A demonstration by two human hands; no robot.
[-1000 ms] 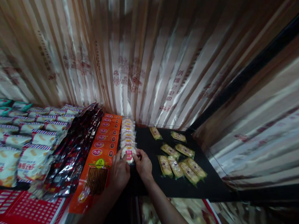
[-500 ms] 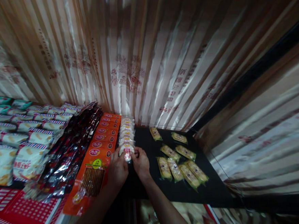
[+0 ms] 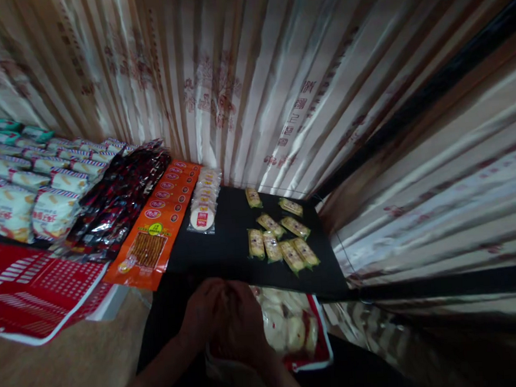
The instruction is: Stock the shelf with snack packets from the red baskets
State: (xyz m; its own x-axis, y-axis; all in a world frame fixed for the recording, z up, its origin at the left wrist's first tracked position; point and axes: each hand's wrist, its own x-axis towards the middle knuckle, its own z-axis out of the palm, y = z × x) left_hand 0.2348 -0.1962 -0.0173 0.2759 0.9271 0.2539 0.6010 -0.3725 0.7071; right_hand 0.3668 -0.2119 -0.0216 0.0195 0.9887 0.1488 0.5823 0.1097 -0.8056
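My left hand [image 3: 202, 312] and my right hand [image 3: 244, 321] are close together at the table's front edge, over the left part of a red basket [image 3: 327, 345]. Their fingers look curled in towards each other. Shadow and blur hide whatever may be between them. In the basket lie several white, round wrapped packets [image 3: 276, 328]. On the black table [image 3: 218, 258] beyond my hands, an overlapping row of clear-wrapped round white crackers [image 3: 201, 220] runs back to the curtain, touched by neither hand.
Yellow wrapped snacks [image 3: 273, 245] lie loosely on the table's right side. Orange packs [image 3: 149, 248], dark shiny packs [image 3: 105, 222] and white snack bags [image 3: 53, 211] stand in rows to the left. A red basket [image 3: 39, 291] is at front left. Pleated curtains [image 3: 241, 82] hang behind.
Both hands have let go of the front cracker packet and drawn back, down to the basket at the table's edge. The view has tilted down, showing more of the basket.
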